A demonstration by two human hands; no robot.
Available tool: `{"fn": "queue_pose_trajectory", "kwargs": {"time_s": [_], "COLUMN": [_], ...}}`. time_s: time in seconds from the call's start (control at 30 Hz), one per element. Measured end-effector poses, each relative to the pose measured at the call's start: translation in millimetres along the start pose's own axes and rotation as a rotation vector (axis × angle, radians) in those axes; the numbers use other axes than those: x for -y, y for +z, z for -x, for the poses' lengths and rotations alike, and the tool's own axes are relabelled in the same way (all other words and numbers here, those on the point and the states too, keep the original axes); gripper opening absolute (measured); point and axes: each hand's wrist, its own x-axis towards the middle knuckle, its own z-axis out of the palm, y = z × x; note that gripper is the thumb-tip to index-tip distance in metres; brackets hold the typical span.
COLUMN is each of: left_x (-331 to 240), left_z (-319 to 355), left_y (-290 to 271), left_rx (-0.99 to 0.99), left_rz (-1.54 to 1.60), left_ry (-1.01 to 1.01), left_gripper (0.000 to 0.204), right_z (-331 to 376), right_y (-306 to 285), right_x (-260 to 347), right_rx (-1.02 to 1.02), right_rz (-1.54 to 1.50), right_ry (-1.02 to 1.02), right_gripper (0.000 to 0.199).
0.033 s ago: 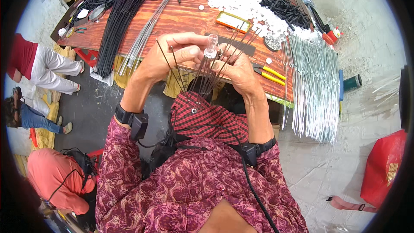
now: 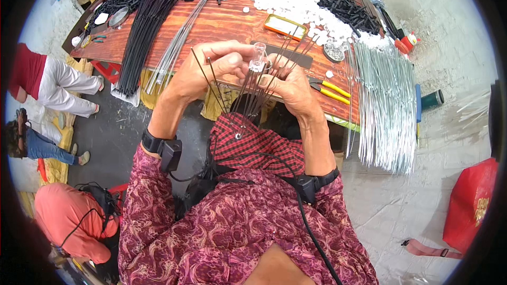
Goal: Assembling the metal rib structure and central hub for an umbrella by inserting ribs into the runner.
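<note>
Right hand point(image 2: 289, 82) is closing on thin black rods point(image 2: 257, 92), apparently keeping them bunched, while left hand point(image 2: 214, 66) is touching the clear plastic fitting point(image 2: 258, 57) between both hands, left grip unclear, at the bench's point(image 2: 232, 26) near edge.

Workshop premises, evidenced by wooden table point(image 2: 232, 29) bearing heaped white parts point(image 2: 290, 1), pliers point(image 2: 335, 94), and silver rods point(image 2: 387, 116) overhanging its edge.

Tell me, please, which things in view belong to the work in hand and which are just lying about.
In the work:
Clear plastic piece, at the fingers of the left hand and right hand
Thin dark rods
Probably also the bundle of black rods

Seemingly lying about:
Yellow-handled pliers, untouched
Red bag
Pink strap
</note>
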Motion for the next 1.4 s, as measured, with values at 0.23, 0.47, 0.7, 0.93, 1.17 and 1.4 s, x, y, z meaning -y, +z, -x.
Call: {"fn": "queue_pose_trajectory", "kwargs": {"time_s": [0.23,0.47,0.7,0.93,1.17,1.4], "left_x": [12,16,-6,-12,-19,-10], "left_z": [8,23,26,25,26,28], "left_y": [-13,-25,6,34,36,26], "left_rx": [0.16,0.137,-0.05,-0.349,-0.431,-0.417], "left_rz": [0.076,0.365,0.114,-0.029,-0.088,-0.115], "left_ry": [0.12,0.069,0.111,0.131,0.103,0.121], "left_gripper": [0.13,0.144,0.093,0.048,0.039,0.035], "right_z": [-1,-5,-12,-13,-10,-10], "right_y": [8,27,32,34,39,29], "right_x": [-6,-1,-5,-9,-4,-6], "right_rx": [-0.038,-0.067,-0.121,-0.098,-0.097,0.016], "right_rz": [0.017,0.084,0.096,0.119,0.108,0.136], "right_ry": [-0.041,-0.031,-0.123,-0.103,-0.083,-0.092], "right_gripper": [0.028,0.025,0.02,0.02,0.019,0.024]}}
